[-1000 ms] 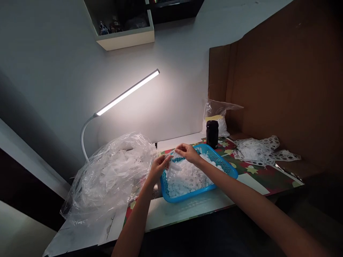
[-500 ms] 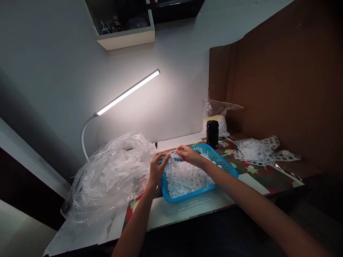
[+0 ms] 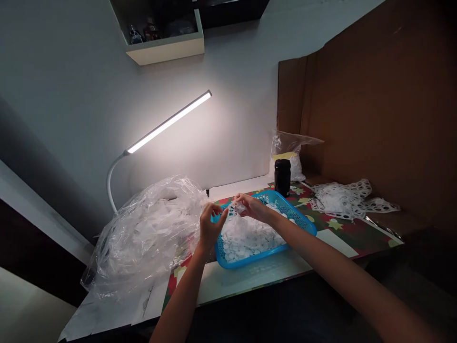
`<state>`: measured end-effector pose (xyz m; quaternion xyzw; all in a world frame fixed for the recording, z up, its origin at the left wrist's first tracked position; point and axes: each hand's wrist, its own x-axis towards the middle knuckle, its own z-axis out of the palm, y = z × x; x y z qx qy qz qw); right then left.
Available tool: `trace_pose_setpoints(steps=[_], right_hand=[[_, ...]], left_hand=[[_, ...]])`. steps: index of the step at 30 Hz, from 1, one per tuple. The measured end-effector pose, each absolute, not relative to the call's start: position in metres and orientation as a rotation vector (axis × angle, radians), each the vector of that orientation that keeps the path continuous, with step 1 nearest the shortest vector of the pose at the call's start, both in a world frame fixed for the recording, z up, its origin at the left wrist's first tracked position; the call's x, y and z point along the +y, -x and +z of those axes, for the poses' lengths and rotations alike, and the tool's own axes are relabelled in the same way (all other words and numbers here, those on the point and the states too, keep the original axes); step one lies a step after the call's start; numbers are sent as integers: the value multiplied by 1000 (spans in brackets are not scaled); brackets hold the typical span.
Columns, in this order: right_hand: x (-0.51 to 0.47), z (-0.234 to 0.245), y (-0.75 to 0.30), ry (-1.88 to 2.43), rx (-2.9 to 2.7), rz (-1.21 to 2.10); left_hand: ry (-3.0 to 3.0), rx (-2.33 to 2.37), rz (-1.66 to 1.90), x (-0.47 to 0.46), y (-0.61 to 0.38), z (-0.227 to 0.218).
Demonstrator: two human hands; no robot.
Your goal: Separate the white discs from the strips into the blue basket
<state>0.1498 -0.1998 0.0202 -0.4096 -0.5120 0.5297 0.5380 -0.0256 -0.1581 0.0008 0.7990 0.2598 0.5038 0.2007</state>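
My right hand (image 3: 253, 208) pinches a white sheet with round holes (image 3: 232, 209) above a blue plastic basket (image 3: 246, 261). To its left, my left hand (image 3: 210, 226) is open, its thumb and fingers apart close to the sheet's left edge. Whether the left thumb tip touches the sheet is hard to tell. Many small white discs (image 3: 233, 251) lie in the basket, under both hands. More whitish, filmy material (image 3: 235, 231) rests over the discs or hangs down from the right hand; I cannot tell which.
A big clear plastic bag (image 3: 143, 238) full of white scraps lies at left, under a lit desk lamp (image 3: 169, 122). Behind the basket stands a black container (image 3: 282, 177) beside a bag of white pieces (image 3: 296, 169). Punched sheets (image 3: 339, 200) are heaped at right before a cardboard panel (image 3: 371, 105).
My left fingers have parted and drawn slightly away from the sheet. In my right hand the sheet's holes now show more plainly.
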Motion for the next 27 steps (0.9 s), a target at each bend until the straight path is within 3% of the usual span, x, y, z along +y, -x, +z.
trace_pose_setpoints(steps=[7,27], right_hand=[[-202,21,-145,998,-1288,1283],[-205,19,-145,809,-1438,1342]], left_hand=[[-2351,548,946,-157,27,1],[-2077,499,958,-149,30,-7]])
